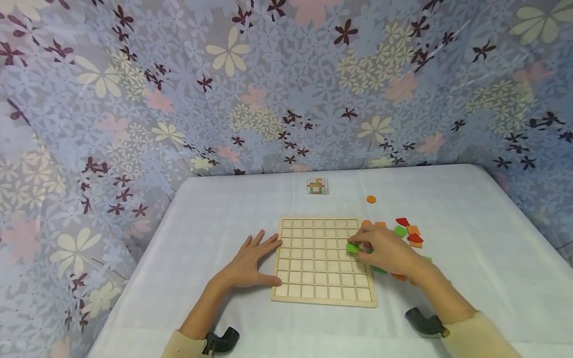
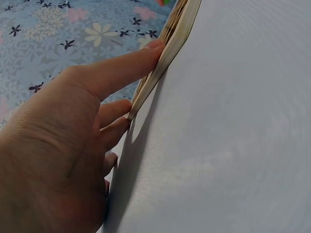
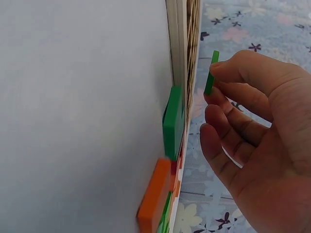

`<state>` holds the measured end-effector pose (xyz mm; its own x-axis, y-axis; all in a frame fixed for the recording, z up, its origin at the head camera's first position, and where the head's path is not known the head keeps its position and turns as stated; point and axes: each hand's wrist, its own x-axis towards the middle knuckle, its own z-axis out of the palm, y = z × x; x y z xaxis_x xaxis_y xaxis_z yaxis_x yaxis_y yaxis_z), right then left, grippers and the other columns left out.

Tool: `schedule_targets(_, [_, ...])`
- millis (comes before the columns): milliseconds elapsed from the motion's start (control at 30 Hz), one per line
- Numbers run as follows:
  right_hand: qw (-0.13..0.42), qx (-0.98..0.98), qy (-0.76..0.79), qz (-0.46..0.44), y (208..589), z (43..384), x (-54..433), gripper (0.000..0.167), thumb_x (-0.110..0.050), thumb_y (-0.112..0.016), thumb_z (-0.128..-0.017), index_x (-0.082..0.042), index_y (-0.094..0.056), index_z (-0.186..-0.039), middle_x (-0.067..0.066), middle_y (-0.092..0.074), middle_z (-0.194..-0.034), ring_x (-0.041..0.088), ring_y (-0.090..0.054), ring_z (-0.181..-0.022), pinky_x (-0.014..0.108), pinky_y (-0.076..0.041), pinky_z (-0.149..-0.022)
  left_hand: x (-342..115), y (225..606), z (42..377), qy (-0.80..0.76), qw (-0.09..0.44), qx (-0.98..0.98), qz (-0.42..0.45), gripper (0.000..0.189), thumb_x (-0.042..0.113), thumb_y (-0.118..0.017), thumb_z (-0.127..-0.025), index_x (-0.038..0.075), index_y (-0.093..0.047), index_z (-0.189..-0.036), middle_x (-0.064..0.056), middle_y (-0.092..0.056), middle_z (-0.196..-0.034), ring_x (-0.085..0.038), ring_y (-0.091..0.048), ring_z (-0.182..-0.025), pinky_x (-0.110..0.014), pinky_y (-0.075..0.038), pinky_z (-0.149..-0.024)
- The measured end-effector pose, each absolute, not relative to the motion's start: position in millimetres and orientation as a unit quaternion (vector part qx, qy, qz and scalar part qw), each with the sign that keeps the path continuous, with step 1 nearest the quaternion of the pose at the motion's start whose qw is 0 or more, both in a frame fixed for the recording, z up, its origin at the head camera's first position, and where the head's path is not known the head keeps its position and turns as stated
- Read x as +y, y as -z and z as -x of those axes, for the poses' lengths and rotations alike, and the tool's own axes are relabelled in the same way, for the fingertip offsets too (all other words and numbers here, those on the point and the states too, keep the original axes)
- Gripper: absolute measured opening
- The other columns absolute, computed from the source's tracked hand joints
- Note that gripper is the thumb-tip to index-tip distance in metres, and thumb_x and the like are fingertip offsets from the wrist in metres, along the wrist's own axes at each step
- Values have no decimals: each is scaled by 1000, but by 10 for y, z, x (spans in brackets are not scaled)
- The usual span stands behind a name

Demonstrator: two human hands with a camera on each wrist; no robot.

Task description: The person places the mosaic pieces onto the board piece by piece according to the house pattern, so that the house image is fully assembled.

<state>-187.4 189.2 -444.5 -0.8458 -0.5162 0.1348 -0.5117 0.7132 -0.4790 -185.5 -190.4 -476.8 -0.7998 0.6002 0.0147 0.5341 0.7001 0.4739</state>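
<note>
A pale wooden board (image 1: 320,253) with a grid of square recesses lies on the white table. My left hand (image 1: 250,263) rests at its left edge, fingers spread; in the left wrist view the thumb (image 2: 131,68) touches the board's rim. Over the board's right side, my right hand (image 1: 388,248) pinches a light green tile (image 1: 352,247) between thumb and fingertips. The right wrist view shows that green tile (image 3: 212,73) edge-on, held apart from the board, with the other fingers loosely curled.
Several loose pieces lie right of the board, among them a red fan-shaped piece (image 1: 402,222), a dark green tile (image 3: 173,124) and an orange tile (image 3: 154,196). An orange disc (image 1: 371,199) lies farther back. Behind the board is a small pattern card (image 1: 317,186).
</note>
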Motion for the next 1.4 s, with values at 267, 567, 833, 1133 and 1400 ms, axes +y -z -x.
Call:
schedule_targets(267, [5, 919, 272, 284, 4439, 1868, 1780, 33, -14, -71, -78, -13, -73, -112, -10, -60, -94, 8, -52, -71, 24, -45, -58, -1906, 4776, 1864, -231, 70, 920, -309, 101, 70, -69, -71, 21, -32, -152, 6, -21, -158, -28, -2, -146, -48, 2, -114])
schedule_targets(567, [13, 919, 259, 296, 4422, 1878, 1602, 31, -16, -70, -80, -16, -73, -111, -11, -58, -93, 6, -50, -70, 23, -45, -57, -1916, 4786, 1863, -233, 73, 922, -302, 101, 70, -69, -70, 23, -32, -152, 8, -20, -158, -26, -2, -146, -47, 2, -114])
schedule_targets(833, [23, 914, 254, 315, 4415, 1876, 1437, 31, -15, -67, -81, -17, -73, -112, -12, -57, -93, 7, -50, -72, 23, -45, -59, -1904, 4781, 1859, -239, 73, 920, -303, 101, 69, -70, -70, 22, -33, -152, 8, -21, -157, -27, -3, -146, -48, 2, -114])
schedule_targets(1133, [12, 894, 280, 349, 4443, 1868, 1302, 29, -13, -69, -82, -15, -74, -110, -9, -57, -89, 5, -47, -69, 24, -43, -59, -1906, 4777, 1848, -236, 73, 921, -302, 101, 69, -70, -70, 22, -33, -152, 8, -21, -157, -27, -3, -146, -48, 2, -114])
schedule_targets(1400, [18, 895, 282, 346, 4432, 1858, 1219, 31, -13, -69, -81, -14, -74, -111, -8, -56, -88, 7, -46, -70, 24, -42, -60, -1905, 4778, 1854, -234, 71, 921, -302, 101, 69, -70, -70, 22, -33, -151, 8, -21, -157, -27, -3, -146, -48, 2, -114])
